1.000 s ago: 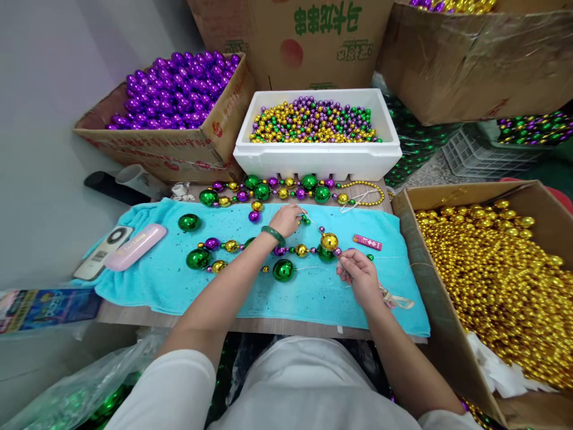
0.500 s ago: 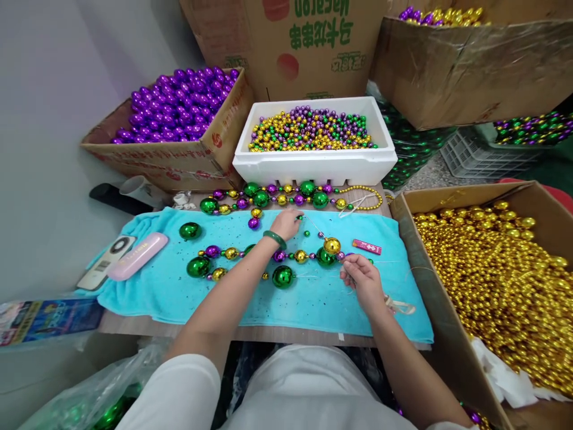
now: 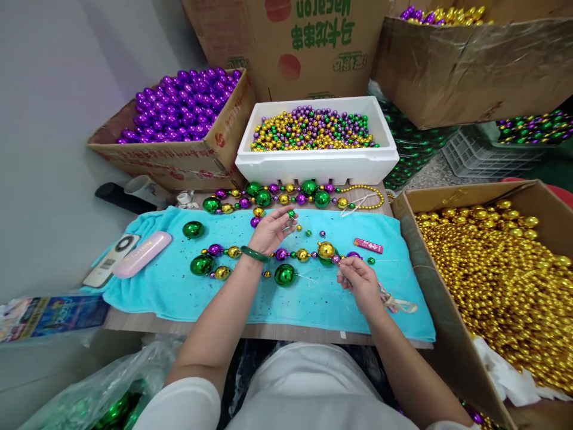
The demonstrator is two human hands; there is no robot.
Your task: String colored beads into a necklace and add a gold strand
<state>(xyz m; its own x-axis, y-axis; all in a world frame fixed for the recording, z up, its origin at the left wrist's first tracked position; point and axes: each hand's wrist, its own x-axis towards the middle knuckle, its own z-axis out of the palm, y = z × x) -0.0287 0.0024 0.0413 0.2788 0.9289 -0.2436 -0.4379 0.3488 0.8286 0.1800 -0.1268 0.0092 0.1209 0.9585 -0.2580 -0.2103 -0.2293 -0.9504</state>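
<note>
My left hand (image 3: 271,232), a green bangle (image 3: 255,254) on its wrist, is raised above the blue towel with a small green bead (image 3: 291,214) at its fingertips. My right hand (image 3: 359,279) pinches the thread beside a small purple bead (image 3: 335,260). Next to that bead a large gold ball (image 3: 326,249) overlaps a green ball behind it. Just right of my left fingers are a small gold bead (image 3: 299,228), a small green bead (image 3: 308,233) and a small purple bead (image 3: 322,233). A half-strung row with a big green ball (image 3: 285,275) lies below.
A finished-looking bead necklace (image 3: 263,198) lies behind the blue towel (image 3: 161,298). Beyond it stands a white foam box (image 3: 313,158) of small beads. Cartons of purple balls (image 3: 183,107) and gold beads (image 3: 505,286) flank the table. A pink case (image 3: 142,255) and red packet (image 3: 368,245) rest on the towel.
My left hand has drawn back left and turned, its fingers now showing a green bead. The thread no longer stretches visibly between the hands. The large gold ball has shifted slightly left and down.
</note>
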